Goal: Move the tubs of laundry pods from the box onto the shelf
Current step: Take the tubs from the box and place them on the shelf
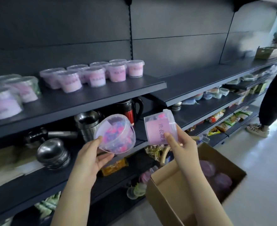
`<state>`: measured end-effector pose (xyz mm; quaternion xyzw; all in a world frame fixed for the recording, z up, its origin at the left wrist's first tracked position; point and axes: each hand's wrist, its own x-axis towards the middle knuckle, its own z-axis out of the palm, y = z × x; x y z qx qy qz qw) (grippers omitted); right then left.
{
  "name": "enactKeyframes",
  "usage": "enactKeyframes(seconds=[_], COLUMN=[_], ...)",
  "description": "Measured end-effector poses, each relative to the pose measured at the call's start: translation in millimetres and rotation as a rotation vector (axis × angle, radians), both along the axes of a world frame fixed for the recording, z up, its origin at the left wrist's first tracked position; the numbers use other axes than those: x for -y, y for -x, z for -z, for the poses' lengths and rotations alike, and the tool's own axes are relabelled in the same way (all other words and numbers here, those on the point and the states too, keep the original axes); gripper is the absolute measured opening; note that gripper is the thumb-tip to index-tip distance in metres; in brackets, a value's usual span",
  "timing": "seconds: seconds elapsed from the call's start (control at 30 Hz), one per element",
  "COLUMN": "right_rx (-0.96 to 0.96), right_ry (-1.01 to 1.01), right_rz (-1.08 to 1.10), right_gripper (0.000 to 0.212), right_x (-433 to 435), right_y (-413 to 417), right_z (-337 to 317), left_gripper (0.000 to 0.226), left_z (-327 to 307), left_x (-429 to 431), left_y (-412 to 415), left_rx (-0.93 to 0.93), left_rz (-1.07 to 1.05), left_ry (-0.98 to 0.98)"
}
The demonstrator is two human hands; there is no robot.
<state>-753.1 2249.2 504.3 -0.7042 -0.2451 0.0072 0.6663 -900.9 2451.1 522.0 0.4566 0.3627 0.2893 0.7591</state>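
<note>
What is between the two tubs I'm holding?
Only air: the left-hand tub and right-hand tub are apart. Through the gap, the head view shows a black-and-red kettle on the lower shelf behind.

Steel bowls (53, 154) sit stacked left of steel cups (87, 124) and a black kettle (132, 106); a person (271, 98) stands far right.
</note>
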Motion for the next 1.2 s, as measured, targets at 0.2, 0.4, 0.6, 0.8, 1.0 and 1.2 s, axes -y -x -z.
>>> enactKeyframes(seconds=[0.2,0.4,0.6,0.8,1.0,1.2], right_rx=[0.098,0.229,0.43,0.642,0.771,0.763], right_ry=[0.002,0.024,0.083,0.29,0.348,0.309], right_rz=[-0.129,-0.192,-0.242,-0.375,-0.489,-0.575], right_gripper=[0.05,0.051,0.052,0.052,0.052,0.05], right_x=[-66,-122,-176,-232,-263,-283], right_y=[29,19,-16,-66,-95,-111], right_z=[-25,-62,-101,-123,-117,-106], left_gripper=[0.018,0.015,0.012,0.009,0.014,0.041], left_z=[-30,-68,-98,-110,-104,-92], left_x=[-58,-107,-155,-198,-212,-211], left_y=[48,57,31,2,-27,-32], left_rx=[0.051,0.02,-0.011,-0.156,-0.307,-0.52], left_rz=[-0.095,-0.204,-0.248,-0.327,-0.387,-0.442], left_ry=[-0.063,-0.272,-0.302,-0.366,-0.468,-0.704])
